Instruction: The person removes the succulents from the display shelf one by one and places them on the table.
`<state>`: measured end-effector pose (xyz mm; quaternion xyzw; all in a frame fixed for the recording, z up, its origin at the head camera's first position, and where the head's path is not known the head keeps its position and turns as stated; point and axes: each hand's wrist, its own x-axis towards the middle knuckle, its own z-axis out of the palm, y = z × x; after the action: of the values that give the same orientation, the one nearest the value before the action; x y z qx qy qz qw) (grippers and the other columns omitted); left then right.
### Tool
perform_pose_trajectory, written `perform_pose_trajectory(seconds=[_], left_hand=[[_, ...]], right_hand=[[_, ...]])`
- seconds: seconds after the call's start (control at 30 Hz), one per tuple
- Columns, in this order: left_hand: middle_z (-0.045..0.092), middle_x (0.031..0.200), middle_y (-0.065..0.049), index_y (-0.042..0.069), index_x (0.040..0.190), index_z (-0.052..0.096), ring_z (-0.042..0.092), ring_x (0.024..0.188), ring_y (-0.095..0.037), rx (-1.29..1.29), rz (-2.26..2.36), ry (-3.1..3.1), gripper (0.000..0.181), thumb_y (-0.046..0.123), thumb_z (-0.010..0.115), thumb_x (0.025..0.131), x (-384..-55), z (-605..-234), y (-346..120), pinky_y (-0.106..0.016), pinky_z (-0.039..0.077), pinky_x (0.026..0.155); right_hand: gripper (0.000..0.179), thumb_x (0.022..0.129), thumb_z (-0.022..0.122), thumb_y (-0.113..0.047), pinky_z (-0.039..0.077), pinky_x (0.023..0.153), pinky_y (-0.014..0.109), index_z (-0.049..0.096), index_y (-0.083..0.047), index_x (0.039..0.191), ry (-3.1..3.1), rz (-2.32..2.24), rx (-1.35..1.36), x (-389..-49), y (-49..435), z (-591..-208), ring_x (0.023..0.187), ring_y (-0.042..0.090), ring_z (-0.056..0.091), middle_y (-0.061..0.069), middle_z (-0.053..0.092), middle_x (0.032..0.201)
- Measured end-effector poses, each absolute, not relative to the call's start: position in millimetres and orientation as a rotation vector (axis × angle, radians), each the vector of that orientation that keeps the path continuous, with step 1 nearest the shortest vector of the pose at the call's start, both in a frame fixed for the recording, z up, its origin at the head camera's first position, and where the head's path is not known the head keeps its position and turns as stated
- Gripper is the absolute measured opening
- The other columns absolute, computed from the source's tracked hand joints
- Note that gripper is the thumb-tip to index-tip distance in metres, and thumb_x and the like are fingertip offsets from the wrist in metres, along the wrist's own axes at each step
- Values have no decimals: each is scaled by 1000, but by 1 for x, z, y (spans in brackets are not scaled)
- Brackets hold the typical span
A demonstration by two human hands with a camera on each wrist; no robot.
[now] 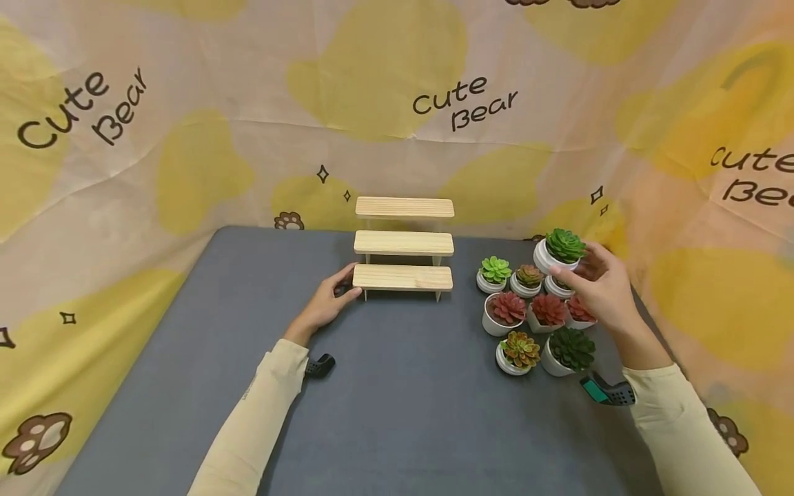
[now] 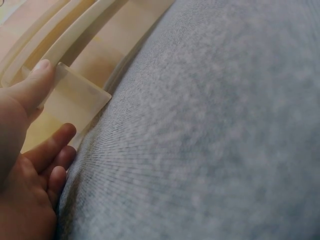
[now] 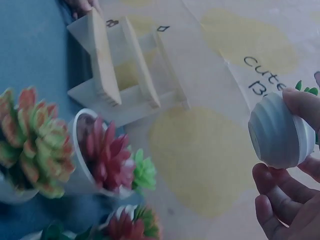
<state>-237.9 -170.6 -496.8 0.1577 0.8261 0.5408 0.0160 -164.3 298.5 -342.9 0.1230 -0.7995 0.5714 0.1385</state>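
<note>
My right hand (image 1: 606, 293) holds a potted green succulent (image 1: 561, 249) above the back of a plant group, thumb in front and fingers behind. In the right wrist view its ribbed white pot (image 3: 277, 132) sits between thumb and fingertips, clear of the other plants. With my left hand (image 1: 327, 301) I grip the left end of the lowest step of a three-tier display stand (image 1: 403, 277). The left wrist view has the thumb (image 2: 37, 82) against the step's end and the other fingers beside its translucent side panel (image 2: 77, 97). Bare pale wooden steps make up the stand.
Right of the stand, several potted succulents cluster on the grey table (image 1: 397, 413): a light green one (image 1: 495, 270), red ones such as this one (image 1: 506, 308), an orange-green one (image 1: 520, 350) and a dark green one (image 1: 571, 349). A printed cloth (image 1: 384, 83) hangs behind.
</note>
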Motion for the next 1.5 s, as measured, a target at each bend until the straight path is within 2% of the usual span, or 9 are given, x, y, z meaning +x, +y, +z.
perform_pose_trajectory(seconds=[0.23,0.33,0.5,0.77,0.9,1.03,1.2,1.4,1.5], left_hand=[[57,143,-25,5,156,37,53,131,-40,471,1668,2582,62,16,63,101,-235,-497,-171,-45,39,98],[57,143,-25,4,156,37,53,130,-41,477,1666,2587,62,15,63,101,-235,-497,-171,-43,38,97],[57,143,-25,4,156,37,53,130,-40,477,1662,2585,62,16,63,100,-235,-495,-170,-43,39,97],[56,144,-25,5,157,36,52,131,-41,471,1665,2582,63,16,63,101,-233,-498,-169,-51,39,100],[53,145,-29,1,157,33,49,133,-45,469,1665,2574,63,13,60,102,-231,-496,-167,-57,37,101],[53,143,-32,-3,155,34,49,132,-48,487,1688,2564,61,9,60,101,-225,-479,-164,-60,37,102],[55,141,-32,-6,154,35,50,130,-47,514,1662,2560,60,8,60,101,-218,-463,-163,-54,39,98],[56,143,-26,3,157,34,50,132,-42,490,1672,2559,63,15,61,102,-233,-492,-170,-54,37,98],[57,143,-23,5,157,36,52,131,-39,486,1669,2569,63,18,62,101,-235,-497,-171,-47,38,97]], right_hand=[[48,89,67,12,47,55,14,63,-16,128,-2199,1829,370,-156,313,-355,78,-4,68,-16,72,103],[50,89,65,15,53,63,13,62,-17,127,-2178,1854,387,-153,320,-360,82,-4,70,-16,72,106],[52,88,64,17,52,72,11,62,-15,129,-2196,1836,414,-148,331,-366,90,-4,70,-16,72,110],[54,87,63,20,52,76,10,64,-12,130,-2144,1875,398,-138,344,-374,96,-3,70,-14,72,113],[55,86,61,23,52,76,10,65,-11,129,-2079,1927,391,-133,350,-377,96,-3,71,-13,72,114],[56,84,60,26,53,78,11,64,-5,131,-2043,1930,392,-131,356,-381,98,-2,70,-11,72,116],[58,86,61,24,53,78,10,60,-3,137,-2089,1885,371,-122,366,-387,99,-3,69,-12,71,118],[57,89,60,20,52,78,10,58,-6,139,-2144,1878,317,-109,377,-398,104,-6,68,-15,69,120],[54,90,60,18,52,79,9,58,-9,137,-2178,1862,313,-105,382,-402,107,-8,66,-16,67,121]])
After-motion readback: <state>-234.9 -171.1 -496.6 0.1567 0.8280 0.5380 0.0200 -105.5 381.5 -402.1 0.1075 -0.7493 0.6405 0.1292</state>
